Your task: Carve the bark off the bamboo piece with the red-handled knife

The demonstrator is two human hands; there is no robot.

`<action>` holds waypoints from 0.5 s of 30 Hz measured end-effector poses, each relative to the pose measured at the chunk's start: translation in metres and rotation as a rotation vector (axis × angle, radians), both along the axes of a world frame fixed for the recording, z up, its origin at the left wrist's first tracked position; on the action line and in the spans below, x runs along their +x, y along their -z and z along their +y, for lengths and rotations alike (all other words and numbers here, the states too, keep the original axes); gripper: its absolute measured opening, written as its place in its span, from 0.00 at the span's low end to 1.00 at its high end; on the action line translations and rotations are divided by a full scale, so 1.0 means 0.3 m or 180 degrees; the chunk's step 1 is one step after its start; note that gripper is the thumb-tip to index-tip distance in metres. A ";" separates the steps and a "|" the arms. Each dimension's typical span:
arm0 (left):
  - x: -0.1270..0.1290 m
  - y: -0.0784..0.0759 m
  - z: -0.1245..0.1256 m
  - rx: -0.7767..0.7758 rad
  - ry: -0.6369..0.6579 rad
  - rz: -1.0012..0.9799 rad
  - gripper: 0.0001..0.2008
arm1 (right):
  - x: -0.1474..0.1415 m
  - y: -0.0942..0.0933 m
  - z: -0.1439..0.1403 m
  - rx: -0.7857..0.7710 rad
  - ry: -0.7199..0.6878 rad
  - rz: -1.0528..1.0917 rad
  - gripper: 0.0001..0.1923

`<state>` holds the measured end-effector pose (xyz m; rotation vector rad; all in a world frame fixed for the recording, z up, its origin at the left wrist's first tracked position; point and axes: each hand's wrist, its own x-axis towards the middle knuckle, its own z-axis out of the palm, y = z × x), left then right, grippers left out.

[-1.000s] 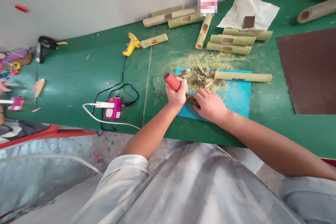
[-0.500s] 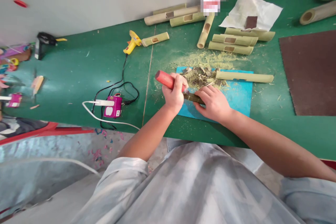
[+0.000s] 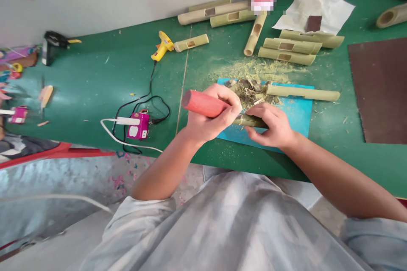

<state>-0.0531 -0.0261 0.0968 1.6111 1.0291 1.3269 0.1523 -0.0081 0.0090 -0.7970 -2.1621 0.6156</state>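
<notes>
R hand (image 3: pixel 271 126) pinching bamboo pc (image 3: pixel 253 122), jutting twd L hand (image 3: pixel 211 125) clenched rnd red handle (image 3: pixel 203 103)

From my remote station I record a plain red tool handle (image 3: pixel 206 105) at mid-frame, and right of it a bamboo piece (image 3: pixel 247 121) in dull olive green. I find the mat (image 3: pixel 299 118) at centre a flat bright blue, its scrap heap (image 3: pixel 249 92) mixed brown and straw. The tabletop (image 3: pixel 95 80) reads solid green, with yellow-green powder (image 3: pixel 254 70) above centre. Left of centre, I log a yellow glue gun (image 3: pixel 163 45) and a magenta power block (image 3: pixel 139 126) with white markings. The sheet (image 3: pixel 381 89) at right is uniformly dark brown; the shirt (image 3: pixel 222 220) at bottom, mottled pale grey.
</notes>
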 end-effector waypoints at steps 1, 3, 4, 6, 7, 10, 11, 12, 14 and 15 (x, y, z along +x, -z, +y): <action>0.000 0.003 -0.002 -0.0015 0.0034 -0.0012 0.15 | 0.001 0.001 0.000 0.0004 -0.0005 0.0006 0.14; 0.001 0.010 -0.003 -0.0024 0.0043 -0.0018 0.14 | 0.002 0.004 0.000 0.0016 -0.0022 0.0007 0.14; 0.002 0.015 -0.002 -0.0037 0.0041 -0.0016 0.14 | 0.002 0.005 -0.001 0.0022 -0.0020 0.0007 0.14; 0.005 0.023 0.001 -0.0038 0.0021 -0.0016 0.15 | 0.003 0.006 -0.002 0.0033 0.0003 0.0007 0.14; 0.006 0.027 0.002 -0.0016 0.0003 0.0007 0.15 | 0.003 0.006 -0.003 0.0054 0.0017 0.0017 0.13; 0.009 0.035 0.004 0.0204 -0.0081 0.0262 0.12 | 0.001 0.006 -0.004 0.0155 0.0062 0.0038 0.13; 0.009 0.038 0.004 0.0304 -0.0114 0.0417 0.10 | -0.001 0.006 -0.004 0.0147 0.0087 0.0007 0.13; 0.010 0.041 0.005 0.0405 -0.0134 0.0589 0.09 | -0.004 0.007 -0.004 0.0102 0.0127 -0.0046 0.13; 0.011 0.054 0.007 0.0570 -0.0171 0.0885 0.06 | -0.011 0.010 -0.005 -0.0064 0.0231 -0.0165 0.13; 0.012 0.064 0.010 0.0614 -0.0194 0.0995 0.05 | -0.015 0.013 -0.006 -0.0152 0.0283 -0.0214 0.14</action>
